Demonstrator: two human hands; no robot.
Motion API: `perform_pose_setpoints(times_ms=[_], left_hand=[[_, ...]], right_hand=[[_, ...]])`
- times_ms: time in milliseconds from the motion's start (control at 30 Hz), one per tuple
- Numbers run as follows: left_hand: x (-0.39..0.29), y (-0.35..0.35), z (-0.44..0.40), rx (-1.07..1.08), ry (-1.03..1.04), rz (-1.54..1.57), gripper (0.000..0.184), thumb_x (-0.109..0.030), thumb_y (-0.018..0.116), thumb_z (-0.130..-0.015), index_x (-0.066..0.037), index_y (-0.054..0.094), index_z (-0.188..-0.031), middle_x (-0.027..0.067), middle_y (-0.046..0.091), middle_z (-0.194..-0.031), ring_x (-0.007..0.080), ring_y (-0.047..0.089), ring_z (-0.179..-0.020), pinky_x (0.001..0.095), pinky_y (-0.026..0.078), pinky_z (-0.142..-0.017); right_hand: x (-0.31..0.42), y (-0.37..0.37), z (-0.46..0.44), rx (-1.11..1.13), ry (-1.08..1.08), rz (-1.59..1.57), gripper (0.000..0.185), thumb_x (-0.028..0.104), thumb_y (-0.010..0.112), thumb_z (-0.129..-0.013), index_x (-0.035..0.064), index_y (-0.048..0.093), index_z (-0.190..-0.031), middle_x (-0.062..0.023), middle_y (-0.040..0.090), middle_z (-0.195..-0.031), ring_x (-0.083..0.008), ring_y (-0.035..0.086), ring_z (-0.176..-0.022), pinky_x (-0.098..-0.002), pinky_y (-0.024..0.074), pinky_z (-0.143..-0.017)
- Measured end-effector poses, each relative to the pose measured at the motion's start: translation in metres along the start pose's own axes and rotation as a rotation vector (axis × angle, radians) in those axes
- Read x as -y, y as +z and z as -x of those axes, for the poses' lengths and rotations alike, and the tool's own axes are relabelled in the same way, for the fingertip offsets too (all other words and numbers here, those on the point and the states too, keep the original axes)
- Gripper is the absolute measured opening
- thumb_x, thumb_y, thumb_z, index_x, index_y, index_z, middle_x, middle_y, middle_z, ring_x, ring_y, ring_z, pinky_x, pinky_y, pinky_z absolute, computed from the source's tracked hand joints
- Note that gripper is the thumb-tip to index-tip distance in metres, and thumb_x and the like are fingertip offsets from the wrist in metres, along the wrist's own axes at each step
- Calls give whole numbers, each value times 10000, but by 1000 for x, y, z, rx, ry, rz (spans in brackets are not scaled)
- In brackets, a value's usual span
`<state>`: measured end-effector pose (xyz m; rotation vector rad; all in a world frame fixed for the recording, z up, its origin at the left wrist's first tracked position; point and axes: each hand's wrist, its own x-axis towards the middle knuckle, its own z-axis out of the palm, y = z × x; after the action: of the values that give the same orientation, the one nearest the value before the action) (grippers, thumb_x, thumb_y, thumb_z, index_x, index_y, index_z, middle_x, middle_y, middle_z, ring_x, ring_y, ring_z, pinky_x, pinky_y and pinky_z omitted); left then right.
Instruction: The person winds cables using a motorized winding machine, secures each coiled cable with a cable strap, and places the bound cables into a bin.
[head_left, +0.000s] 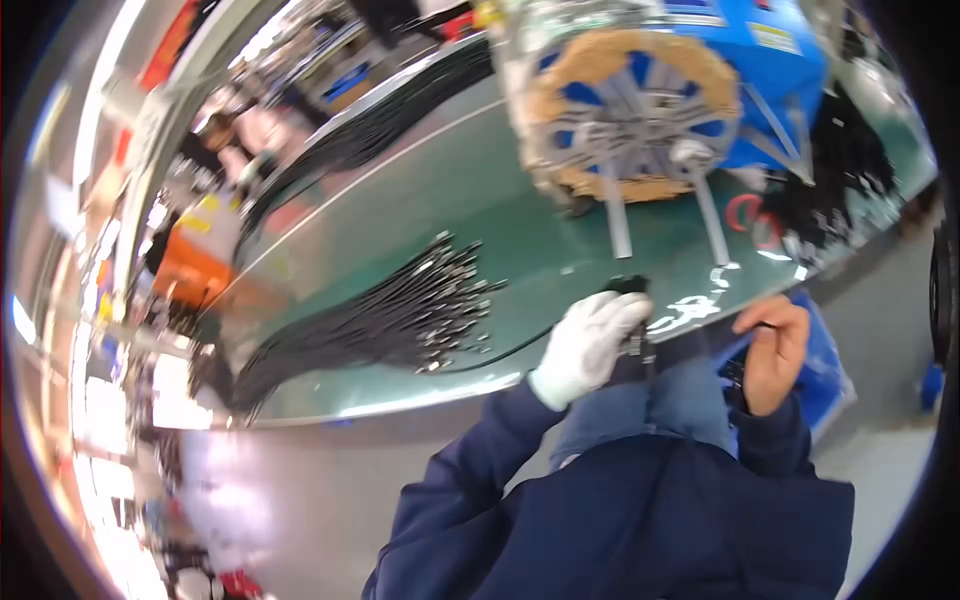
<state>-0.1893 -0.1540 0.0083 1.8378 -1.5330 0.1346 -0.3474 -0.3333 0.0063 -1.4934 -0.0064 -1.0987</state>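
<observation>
My left hand, in a white glove, is closed around a black cable near the table's front edge. A dark bundled part of it shows above and below the fingers. Bare and curled, my right hand is over the table's edge to the right; whether its fingertips pinch anything is too small to tell. Left of my gloved hand lies a large bundle of black cables with metallic ends fanned toward it. A round machine wheel with two pale rods stands beyond my hands.
The green table carries another long cable bundle at the back and a dark heap at the right. Red-handled scissors lie by that heap. An orange bin stands at the left, with a person beyond.
</observation>
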Motion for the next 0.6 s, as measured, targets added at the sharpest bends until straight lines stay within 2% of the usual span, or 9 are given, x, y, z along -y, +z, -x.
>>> perform_pose_setpoints(times_ms=[133, 167, 200, 233, 300, 367, 500, 567, 600], left_hand=[[5, -42, 7, -324, -77, -198, 311, 16, 642, -720, -100, 627, -1009, 78, 653, -914, 285, 617, -829, 361, 508, -717], [12, -63, 10, -319, -112, -309, 266, 4, 653, -721, -90, 633, -970, 81, 648, -885, 277, 613, -784, 364, 503, -697], [16, -81, 14, -263, -291, -317, 217, -18, 663, -731, -77, 644, -939, 83, 644, -857, 268, 611, -763, 357, 498, -687], [25, -97, 21, -192, -307, -385, 168, -53, 673, -741, -69, 648, -906, 81, 640, -824, 260, 610, -749, 347, 492, -675], [25, -105, 27, -71, -346, -307, 151, -83, 674, -741, -67, 648, -889, 77, 638, -805, 264, 607, -747, 343, 487, -664], [13, -85, 18, -21, -243, -285, 177, -100, 685, -728, -65, 649, -898, 76, 635, -809, 276, 598, -726, 349, 481, -664], [24, -30, -4, 59, -251, -332, 148, -148, 654, -744, -68, 610, -861, 83, 588, -860, 299, 562, -829, 393, 455, -716], [34, -26, -4, 28, -213, -429, 115, -95, 616, -757, -61, 586, -863, 99, 565, -849, 325, 551, -832, 421, 445, -704], [32, -33, -5, -47, -194, -416, 115, -75, 616, -762, -65, 576, -870, 99, 558, -838, 307, 556, -802, 408, 451, -686]], right_hand=[[-3, -12, 8, 64, 117, 135, 102, 6, 489, -921, 17, 471, -1021, -84, 540, -879, -127, 517, -764, -240, 431, -699], [-4, -15, 7, 39, 147, 129, 109, 1, 482, -920, 17, 477, -1028, -74, 544, -881, -115, 513, -764, -230, 424, -693], [-3, -16, 2, 13, 179, 125, 117, -5, 476, -920, 18, 482, -1035, -65, 548, -884, -102, 510, -764, -221, 418, -687], [-1, -18, 1, -18, 217, 128, 127, -10, 469, -919, 19, 488, -1041, -55, 551, -886, -90, 507, -763, -211, 412, -681], [-5, -20, 0, -33, 237, 132, 169, -6, 483, -921, 28, 501, -1085, -31, 563, -902, -64, 504, -762, -190, 405, -662], [-7, -11, 1, -70, 297, 79, 187, -11, 502, -914, 22, 510, -1098, -28, 563, -893, -66, 512, -763, -194, 417, -662], [-2, 4, 0, 37, 303, 30, 204, -21, 532, -898, -2, 526, -1101, -34, 563, -894, -81, 547, -742, -207, 460, -661], [4, 5, -4, 83, 408, -6, 213, -22, 535, -897, -4, 530, -1109, -37, 562, -894, -82, 555, -757, -208, 465, -669], [7, 5, -7, 103, 459, -21, 217, -22, 536, -896, -6, 533, -1113, -38, 561, -893, -82, 559, -764, -209, 468, -674]])
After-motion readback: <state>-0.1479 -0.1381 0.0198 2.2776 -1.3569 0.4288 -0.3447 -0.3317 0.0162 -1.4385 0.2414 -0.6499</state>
